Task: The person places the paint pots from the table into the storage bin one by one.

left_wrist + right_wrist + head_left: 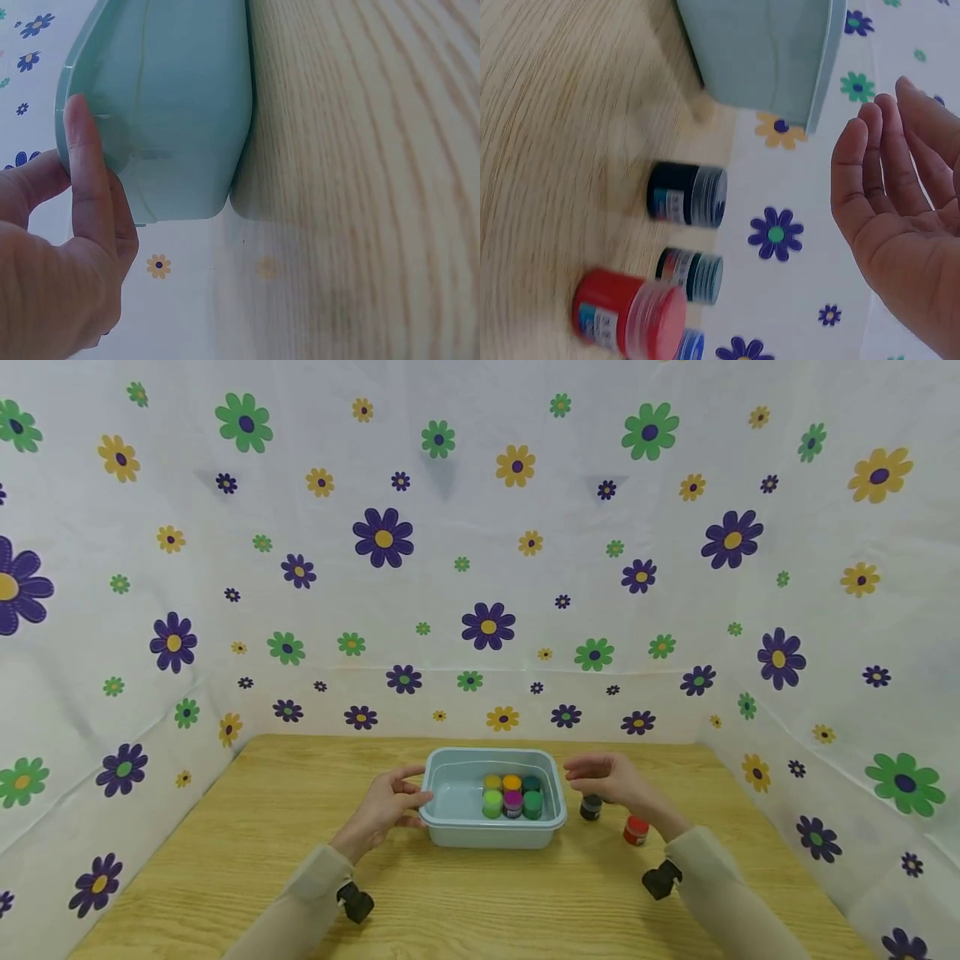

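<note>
Pale-blue tub's rim was gripped by the left hand. Apart, near a black jar, the right hand was held relaxed.

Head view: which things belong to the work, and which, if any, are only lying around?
Likely belonging: pale blue tub; left hand, holding its rim; right hand, empty; jars inside; black jar, red jar outside.

Only surroundings, it seems: wooden table; flowered cloth.

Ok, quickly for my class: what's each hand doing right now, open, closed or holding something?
Left hand: holding the pale blue tub at one end.
Right hand: open and relaxed, holding nothing.
</note>
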Tool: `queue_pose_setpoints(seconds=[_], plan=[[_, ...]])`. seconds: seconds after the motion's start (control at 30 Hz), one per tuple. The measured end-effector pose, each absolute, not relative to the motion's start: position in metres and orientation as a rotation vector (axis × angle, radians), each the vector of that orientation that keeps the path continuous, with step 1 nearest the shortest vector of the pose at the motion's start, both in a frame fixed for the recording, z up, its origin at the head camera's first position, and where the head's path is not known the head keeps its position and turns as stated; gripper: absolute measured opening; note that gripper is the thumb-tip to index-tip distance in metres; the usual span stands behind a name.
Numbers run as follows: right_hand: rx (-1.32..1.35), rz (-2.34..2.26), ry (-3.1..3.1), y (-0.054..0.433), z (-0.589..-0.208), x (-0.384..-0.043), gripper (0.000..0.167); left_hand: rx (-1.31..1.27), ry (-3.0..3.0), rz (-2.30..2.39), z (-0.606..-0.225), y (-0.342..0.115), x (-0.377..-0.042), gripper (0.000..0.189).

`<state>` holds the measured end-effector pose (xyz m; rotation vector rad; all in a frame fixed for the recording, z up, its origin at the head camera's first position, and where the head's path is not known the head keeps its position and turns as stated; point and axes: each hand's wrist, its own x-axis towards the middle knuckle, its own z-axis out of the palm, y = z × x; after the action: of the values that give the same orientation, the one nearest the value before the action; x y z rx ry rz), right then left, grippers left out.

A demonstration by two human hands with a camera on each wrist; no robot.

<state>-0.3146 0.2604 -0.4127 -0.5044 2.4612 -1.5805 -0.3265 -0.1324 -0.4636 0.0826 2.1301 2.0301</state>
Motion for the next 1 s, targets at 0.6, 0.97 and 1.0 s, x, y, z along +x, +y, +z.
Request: queue_pose_setpoints(seconds=[0.6, 0.97, 1.0], plan=[[-0.464, -1.448, 2.527, 0.328, -0.421, -0.299, 0.050, 0.075, 2.152, 2.012, -0.463, -0.132, -0.326, 0.056], [-0.515, -1.374, 2.499, 0.350, -0.433, -0.295, 0.055, 0.062, 2.163, 2.000, -0.460, -0.131, -0.325, 0.056], [-0.512, -1.372, 2.483, 0.352, -0.434, -0.295, 0.056, 0.066, 2.166, 1.997, -0.460, -0.131, -0.325, 0.056]])
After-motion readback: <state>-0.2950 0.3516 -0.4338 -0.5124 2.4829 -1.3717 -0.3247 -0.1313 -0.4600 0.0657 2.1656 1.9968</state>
